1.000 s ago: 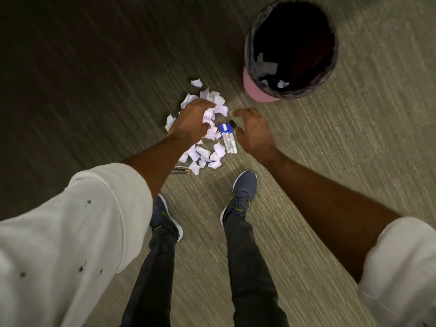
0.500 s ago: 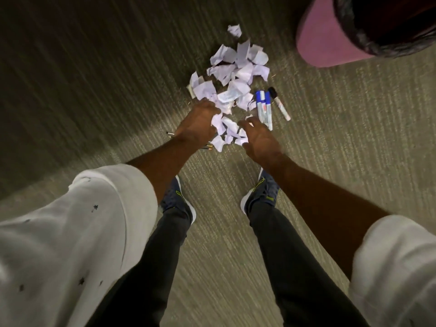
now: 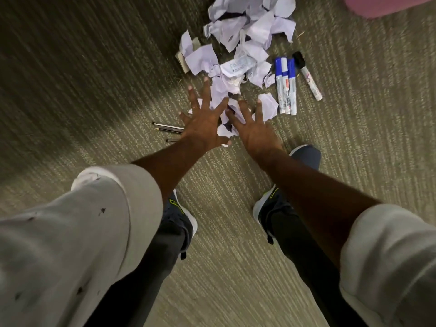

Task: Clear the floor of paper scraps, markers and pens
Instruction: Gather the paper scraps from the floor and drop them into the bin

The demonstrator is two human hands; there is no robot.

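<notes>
Paper scraps heaped on carpet; markers just right of heap, pens to its left. Left hand and right hand side by side over near scraps, fingers spread, gripping nothing. Pink bin at top right.

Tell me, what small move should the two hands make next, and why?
Probably close both hands together to scoop the paper scraps between them. The left hand and right hand are open, fingers spread over the near edge of the pile, holding nothing.
</notes>
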